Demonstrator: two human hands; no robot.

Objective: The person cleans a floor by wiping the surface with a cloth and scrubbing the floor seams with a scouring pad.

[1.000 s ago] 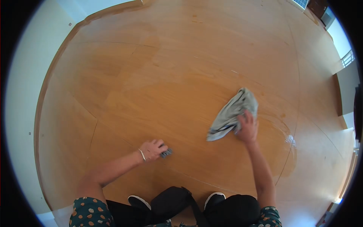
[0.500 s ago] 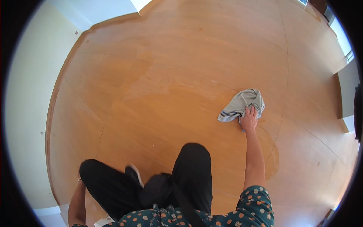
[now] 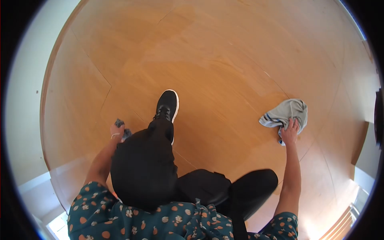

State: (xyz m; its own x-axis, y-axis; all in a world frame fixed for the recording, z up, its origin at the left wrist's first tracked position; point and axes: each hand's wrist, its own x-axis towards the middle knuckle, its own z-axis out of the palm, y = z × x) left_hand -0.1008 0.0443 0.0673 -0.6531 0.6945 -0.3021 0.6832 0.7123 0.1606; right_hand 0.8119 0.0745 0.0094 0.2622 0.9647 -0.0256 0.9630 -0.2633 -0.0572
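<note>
A light grey cloth with dark and blue stripes along one edge lies bunched on the wooden floor at the right. My right hand presses down on it, fingers bent into its folds. Over on the left, beside my knee, my left hand is closed around a dark grey crumpled wad. Parts of the wad stick out on both sides of the fist. Whether it is a rag or a scouring pad I cannot tell.
Smooth brown wooden floor with thin seams and damp-looking patches spreads around me. One black shoe stands flat between my hands. A pale wall with brown skirting runs along the left. A white wall corner stands at the right.
My left hand has come out from behind the knee, showing the grey wad. One foot has stepped forward. In the view, my right hand and the cloth have shifted right.
</note>
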